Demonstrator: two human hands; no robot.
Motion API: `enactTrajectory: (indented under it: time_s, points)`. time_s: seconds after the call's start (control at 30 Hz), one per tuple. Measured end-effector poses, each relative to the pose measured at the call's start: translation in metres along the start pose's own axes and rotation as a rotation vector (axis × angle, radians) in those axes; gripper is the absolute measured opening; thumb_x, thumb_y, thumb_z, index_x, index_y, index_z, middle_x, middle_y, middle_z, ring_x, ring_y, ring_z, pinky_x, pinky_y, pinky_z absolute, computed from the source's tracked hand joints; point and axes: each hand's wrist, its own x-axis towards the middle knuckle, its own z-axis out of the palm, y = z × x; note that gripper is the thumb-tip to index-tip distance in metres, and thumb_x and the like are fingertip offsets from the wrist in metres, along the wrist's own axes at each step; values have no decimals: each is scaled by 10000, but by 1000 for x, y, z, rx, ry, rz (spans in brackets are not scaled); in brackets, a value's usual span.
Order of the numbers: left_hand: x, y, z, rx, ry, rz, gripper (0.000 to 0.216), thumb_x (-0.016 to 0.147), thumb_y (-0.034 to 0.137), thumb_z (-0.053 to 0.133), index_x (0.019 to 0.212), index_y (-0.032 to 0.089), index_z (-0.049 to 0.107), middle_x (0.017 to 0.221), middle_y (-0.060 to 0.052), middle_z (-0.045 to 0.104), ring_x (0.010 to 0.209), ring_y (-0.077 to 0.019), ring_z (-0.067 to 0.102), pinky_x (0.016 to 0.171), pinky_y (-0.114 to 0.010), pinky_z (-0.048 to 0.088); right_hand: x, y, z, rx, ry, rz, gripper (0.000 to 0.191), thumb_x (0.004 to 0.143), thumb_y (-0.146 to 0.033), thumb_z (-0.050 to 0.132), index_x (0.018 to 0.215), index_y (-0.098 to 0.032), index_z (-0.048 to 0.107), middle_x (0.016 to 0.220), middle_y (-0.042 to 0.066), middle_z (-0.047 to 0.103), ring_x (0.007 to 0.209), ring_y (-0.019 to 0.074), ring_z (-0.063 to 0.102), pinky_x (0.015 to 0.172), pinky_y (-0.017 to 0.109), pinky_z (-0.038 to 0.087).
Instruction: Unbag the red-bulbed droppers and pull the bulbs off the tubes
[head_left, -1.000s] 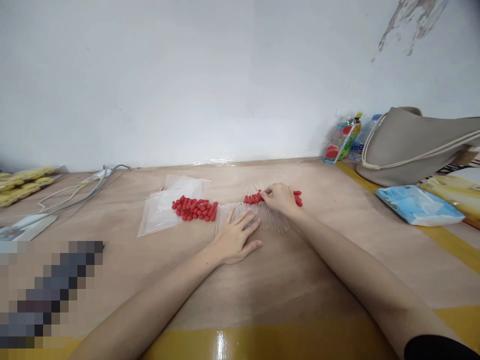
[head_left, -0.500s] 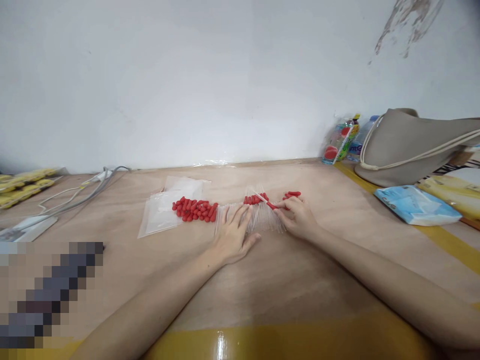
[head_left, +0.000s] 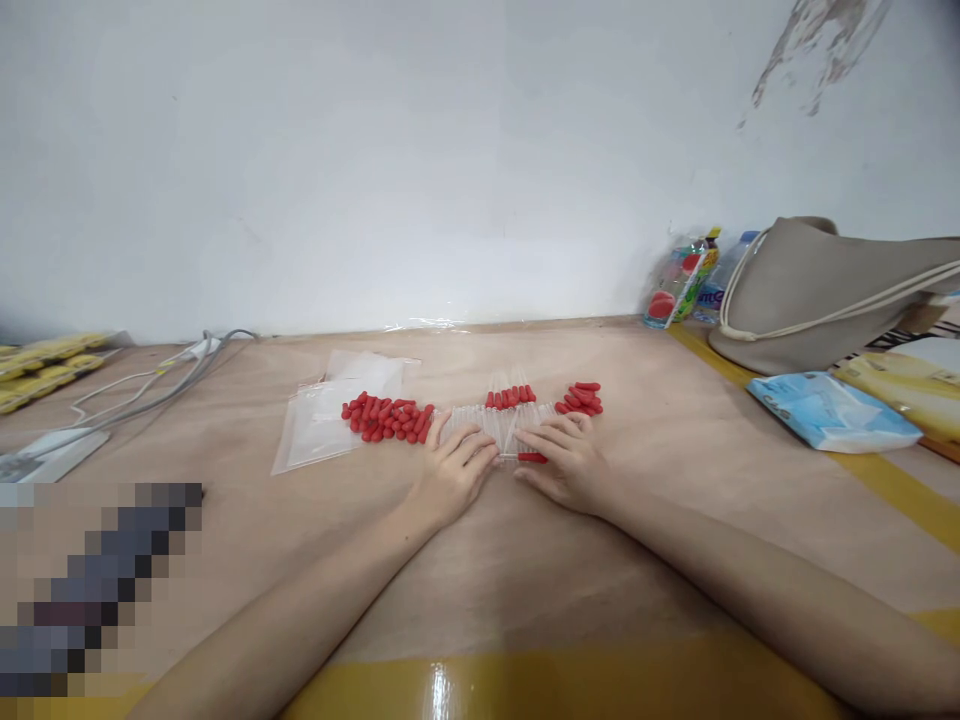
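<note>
Clear thin tubes lie side by side in a row on the table. My left hand rests on their left part, fingers stretched out. Over their right part my right hand is curled, with a dropper with a red bulb lying crosswise between its thumb and fingers; the bulb's right end is hidden by the hand. Just behind the row are several droppers with red bulbs, their clear tubes pointing to the wall. A pile of loose red bulbs sits left of my left hand, and a smaller red bulb heap beyond my right hand.
Clear plastic bags lie partly under the large pile. Cables and yellow packs are at the far left. On the right stand a grey bag, a drink bottle and a blue tissue pack. A wall rises behind.
My right hand has moved left and nearer to me, onto the tubes, and the dropper in it has turned crosswise. My left hand has shifted slightly left, its fingers closer together.
</note>
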Motion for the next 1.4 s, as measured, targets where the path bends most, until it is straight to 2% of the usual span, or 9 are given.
enactTrajectory:
  time_s: [0.13, 0.23, 0.53, 0.9, 1.03, 1.13, 1.23, 1.3, 1.4]
  points:
    - [-1, 5, 0, -35, -15, 19, 158, 849, 170, 453, 874, 203, 606, 867, -7, 683, 934, -175, 600, 1025, -483, 253, 2, -6, 5, -53, -18, -37, 165, 846, -313, 509, 914, -254, 648, 750, -1, 687, 751, 147, 557, 815, 348, 270]
    - [-3, 7, -1, -56, -32, 27, 173, 849, 152, 434, 864, 190, 602, 846, -17, 683, 957, -178, 599, 1026, -473, 260, 0, -7, 3, -70, -39, -45, 164, 856, -302, 497, 877, -269, 656, 699, -22, 682, 717, 131, 559, 806, 341, 261]
    - [-5, 8, -4, -134, -27, 27, 153, 830, 125, 453, 835, 175, 597, 811, -20, 688, 958, -184, 608, 1048, -506, 196, -7, -6, -3, -111, -14, -79, 163, 867, -265, 487, 897, -302, 643, 735, -61, 698, 773, 124, 601, 804, 354, 237]
    - [-7, 9, -7, -129, -40, 7, 158, 833, 133, 454, 834, 188, 602, 808, -8, 689, 981, -184, 598, 1040, -496, 197, -18, 2, -5, -66, -104, -66, 219, 868, -261, 496, 1016, -387, 598, 935, -86, 685, 922, 133, 598, 832, 352, 245]
    - [-12, 3, -8, -112, -20, -66, 163, 836, 138, 451, 845, 188, 606, 824, -16, 680, 969, -187, 587, 986, -468, 289, -23, 15, -7, -65, -114, 43, 185, 854, -329, 508, 987, -373, 629, 872, -49, 696, 893, 155, 593, 821, 356, 288]
    - [-14, -8, -5, -109, 5, -185, 168, 848, 158, 444, 877, 170, 609, 853, -49, 645, 843, -167, 577, 798, -352, 440, -19, 36, -13, -25, 33, 151, 197, 832, -377, 520, 948, -309, 663, 836, 13, 681, 776, 161, 578, 752, 340, 365]
    - [-9, -17, 1, -130, 10, -244, 194, 866, 193, 423, 913, 163, 609, 795, -50, 559, 706, -128, 520, 617, -246, 452, -5, 61, -19, 88, 172, 292, 272, 826, -399, 496, 969, -240, 664, 832, 56, 604, 737, 160, 554, 679, 308, 432]
    - [-2, -20, 6, -119, 23, -243, 219, 873, 187, 397, 956, 170, 599, 770, -39, 509, 686, -119, 497, 590, -227, 445, 7, 81, -24, 100, 132, 394, 279, 819, -370, 486, 973, -218, 662, 800, 50, 555, 733, 162, 547, 670, 304, 449]
    - [9, -21, 13, -80, 34, -198, 249, 869, 149, 371, 1013, 173, 572, 789, -43, 510, 711, -129, 508, 618, -241, 458, 24, 112, -29, 26, 72, 573, 252, 781, -270, 492, 929, -171, 671, 800, 57, 555, 704, 159, 549, 690, 310, 451]
